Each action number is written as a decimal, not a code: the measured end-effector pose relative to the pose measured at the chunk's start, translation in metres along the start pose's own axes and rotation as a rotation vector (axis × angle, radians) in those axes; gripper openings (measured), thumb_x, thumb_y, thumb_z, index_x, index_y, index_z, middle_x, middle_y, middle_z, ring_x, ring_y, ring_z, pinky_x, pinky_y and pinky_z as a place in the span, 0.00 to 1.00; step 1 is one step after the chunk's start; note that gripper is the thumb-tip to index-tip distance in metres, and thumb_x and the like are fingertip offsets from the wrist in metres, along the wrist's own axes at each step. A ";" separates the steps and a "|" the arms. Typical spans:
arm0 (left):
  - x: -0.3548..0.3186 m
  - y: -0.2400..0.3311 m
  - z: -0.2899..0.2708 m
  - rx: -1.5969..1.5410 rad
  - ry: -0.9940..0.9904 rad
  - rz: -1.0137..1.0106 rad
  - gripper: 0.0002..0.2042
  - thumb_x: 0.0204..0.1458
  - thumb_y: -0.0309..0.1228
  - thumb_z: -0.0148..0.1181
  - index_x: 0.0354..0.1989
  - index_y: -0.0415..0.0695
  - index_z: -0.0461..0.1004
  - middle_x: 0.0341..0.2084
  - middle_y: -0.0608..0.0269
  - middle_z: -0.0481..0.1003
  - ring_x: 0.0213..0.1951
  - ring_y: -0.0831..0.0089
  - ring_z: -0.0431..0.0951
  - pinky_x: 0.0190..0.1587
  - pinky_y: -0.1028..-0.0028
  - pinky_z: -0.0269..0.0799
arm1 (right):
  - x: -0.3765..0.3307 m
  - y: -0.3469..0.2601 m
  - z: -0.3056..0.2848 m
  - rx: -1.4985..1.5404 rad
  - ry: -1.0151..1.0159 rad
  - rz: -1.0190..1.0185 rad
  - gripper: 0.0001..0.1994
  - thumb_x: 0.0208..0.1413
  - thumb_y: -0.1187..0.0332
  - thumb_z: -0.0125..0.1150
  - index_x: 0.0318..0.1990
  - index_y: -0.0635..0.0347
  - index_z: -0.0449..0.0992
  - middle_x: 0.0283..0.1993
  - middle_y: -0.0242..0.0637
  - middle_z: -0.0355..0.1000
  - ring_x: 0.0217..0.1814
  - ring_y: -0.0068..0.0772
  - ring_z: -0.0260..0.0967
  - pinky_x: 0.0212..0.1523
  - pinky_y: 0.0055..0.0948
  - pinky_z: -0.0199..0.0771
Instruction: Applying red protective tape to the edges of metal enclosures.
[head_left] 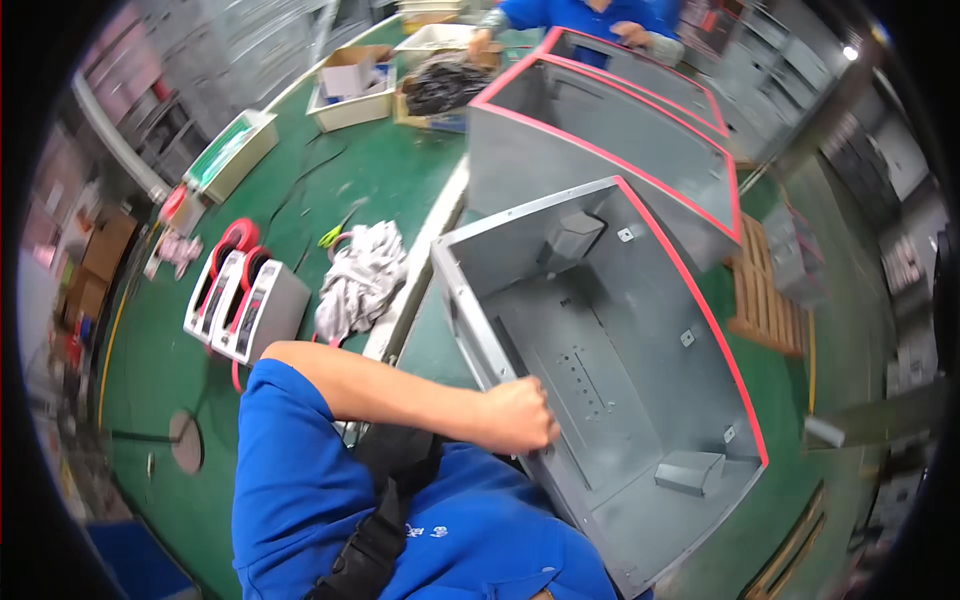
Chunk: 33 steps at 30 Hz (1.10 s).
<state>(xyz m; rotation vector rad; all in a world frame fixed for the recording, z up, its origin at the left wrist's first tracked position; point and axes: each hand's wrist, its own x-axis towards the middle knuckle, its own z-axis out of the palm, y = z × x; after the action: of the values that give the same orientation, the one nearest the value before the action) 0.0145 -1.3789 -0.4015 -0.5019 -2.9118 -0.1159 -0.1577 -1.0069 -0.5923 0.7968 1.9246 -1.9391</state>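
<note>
The top edge cuts off the co-worker [592, 18]; what the left fingers [541, 410] hold — if anything — is hidden.

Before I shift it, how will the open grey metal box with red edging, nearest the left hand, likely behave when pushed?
The grey metal box is probably stiff: its sheet walls meet a flanged rim. It may be light for its bulk, being hollow. Its smooth-looking walls could slip in the left hand.

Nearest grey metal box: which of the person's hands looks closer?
Left, from what shows: the left hand is curled at the left rim of the grey metal box; the right hand is out of view.
</note>
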 end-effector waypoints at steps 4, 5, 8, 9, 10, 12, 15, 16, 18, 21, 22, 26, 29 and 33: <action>-0.015 0.048 0.002 -0.008 0.204 -0.228 0.09 0.32 0.34 0.53 0.14 0.43 0.61 0.09 0.67 0.62 0.15 0.71 0.67 0.18 0.73 0.60 | 0.037 -0.013 0.063 -0.204 -0.178 0.015 0.26 0.51 0.49 0.39 0.50 0.58 0.64 0.37 0.40 0.63 0.38 0.35 0.58 0.40 0.39 0.59; -0.014 0.056 0.003 0.023 0.210 -0.311 0.09 0.33 0.33 0.52 0.14 0.43 0.61 0.09 0.67 0.61 0.15 0.72 0.66 0.17 0.74 0.59 | 0.045 -0.015 0.081 -0.249 -0.235 0.014 0.26 0.51 0.49 0.39 0.50 0.58 0.64 0.36 0.40 0.63 0.37 0.35 0.58 0.39 0.39 0.59; -0.001 0.069 0.007 0.124 0.260 -0.506 0.09 0.34 0.33 0.52 0.13 0.44 0.60 0.08 0.67 0.61 0.14 0.74 0.66 0.17 0.75 0.57 | 0.062 -0.017 0.132 -0.378 -0.397 0.011 0.25 0.52 0.50 0.40 0.50 0.58 0.64 0.35 0.40 0.63 0.36 0.34 0.58 0.38 0.37 0.60; 0.000 0.071 0.010 0.159 0.302 -0.523 0.09 0.34 0.33 0.52 0.13 0.44 0.60 0.08 0.68 0.61 0.14 0.75 0.65 0.16 0.75 0.57 | 0.065 -0.014 0.143 -0.413 -0.439 0.014 0.25 0.52 0.50 0.40 0.50 0.59 0.64 0.35 0.40 0.63 0.35 0.34 0.58 0.38 0.37 0.60; 0.003 0.068 0.011 0.201 0.337 -0.535 0.09 0.34 0.33 0.52 0.13 0.44 0.59 0.08 0.68 0.61 0.14 0.75 0.65 0.16 0.75 0.56 | 0.066 -0.012 0.155 -0.444 -0.478 0.014 0.24 0.52 0.51 0.40 0.50 0.59 0.64 0.35 0.39 0.63 0.35 0.33 0.59 0.37 0.36 0.61; 0.013 0.061 0.015 0.226 0.382 -0.540 0.09 0.34 0.33 0.52 0.13 0.44 0.59 0.08 0.69 0.61 0.14 0.75 0.64 0.16 0.74 0.55 | 0.063 -0.010 0.183 -0.507 -0.573 0.009 0.24 0.52 0.51 0.40 0.50 0.59 0.64 0.34 0.39 0.63 0.34 0.33 0.59 0.36 0.35 0.61; 0.022 0.043 0.021 0.318 0.485 -0.498 0.09 0.35 0.33 0.52 0.13 0.45 0.59 0.08 0.71 0.60 0.13 0.75 0.63 0.19 0.74 0.56 | 0.056 -0.001 0.214 -0.617 -0.682 0.009 0.23 0.53 0.52 0.40 0.49 0.59 0.65 0.33 0.38 0.63 0.32 0.31 0.59 0.35 0.33 0.62; 0.026 0.038 0.025 0.309 0.462 -0.518 0.09 0.34 0.33 0.51 0.14 0.44 0.60 0.10 0.70 0.61 0.14 0.74 0.63 0.20 0.74 0.56 | 0.051 0.004 0.220 -0.652 -0.708 0.014 0.23 0.53 0.53 0.40 0.49 0.59 0.65 0.32 0.38 0.63 0.32 0.31 0.59 0.34 0.33 0.62; 0.027 0.029 0.024 0.302 0.510 -0.476 0.08 0.36 0.32 0.52 0.17 0.42 0.63 0.14 0.67 0.63 0.18 0.72 0.65 0.22 0.73 0.58 | 0.039 0.015 0.228 -0.705 -0.749 0.011 0.22 0.54 0.53 0.41 0.49 0.60 0.65 0.32 0.38 0.63 0.31 0.30 0.59 0.34 0.32 0.63; 0.006 0.021 0.002 0.258 0.837 -0.259 0.08 0.43 0.31 0.54 0.25 0.38 0.67 0.22 0.62 0.68 0.26 0.68 0.69 0.27 0.71 0.64 | 0.018 0.037 0.231 -0.746 -0.771 0.005 0.21 0.54 0.54 0.41 0.49 0.60 0.65 0.31 0.37 0.63 0.30 0.29 0.59 0.32 0.30 0.63; -0.014 0.021 -0.007 0.221 1.013 -0.184 0.08 0.45 0.31 0.54 0.27 0.38 0.67 0.25 0.61 0.69 0.29 0.66 0.70 0.29 0.70 0.66 | 0.011 0.043 0.228 -0.767 -0.777 0.007 0.21 0.54 0.55 0.41 0.49 0.60 0.65 0.30 0.37 0.63 0.29 0.29 0.59 0.32 0.30 0.64; -0.187 0.028 -0.014 0.188 1.131 -0.621 0.06 0.54 0.27 0.45 0.33 0.39 0.69 0.36 0.56 0.71 0.38 0.65 0.70 0.41 0.68 0.66 | -0.020 0.077 0.211 -0.783 -0.716 -0.002 0.20 0.55 0.56 0.41 0.49 0.60 0.65 0.29 0.36 0.64 0.27 0.27 0.59 0.30 0.27 0.65; -0.352 0.031 0.013 0.062 1.779 -1.502 0.09 0.56 0.27 0.42 0.38 0.37 0.69 0.25 0.64 0.68 0.28 0.79 0.67 0.31 0.81 0.64 | -0.059 0.109 0.204 -0.830 -0.706 -0.002 0.19 0.56 0.57 0.42 0.48 0.61 0.65 0.28 0.36 0.64 0.26 0.26 0.59 0.29 0.26 0.65; -0.556 0.039 0.092 0.365 1.499 -1.983 0.13 0.53 0.28 0.45 0.45 0.38 0.68 0.27 0.59 0.72 0.27 0.73 0.71 0.33 0.76 0.68 | -0.120 0.150 0.198 -0.888 -0.730 -0.035 0.18 0.56 0.58 0.42 0.48 0.61 0.65 0.26 0.35 0.64 0.24 0.25 0.59 0.27 0.23 0.66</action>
<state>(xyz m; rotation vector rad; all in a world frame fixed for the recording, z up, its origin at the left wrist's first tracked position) 0.5269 -1.5128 -0.5977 1.6806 -0.8966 -0.0970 -0.0111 -1.2311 -0.6565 -0.1800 1.9648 -0.9422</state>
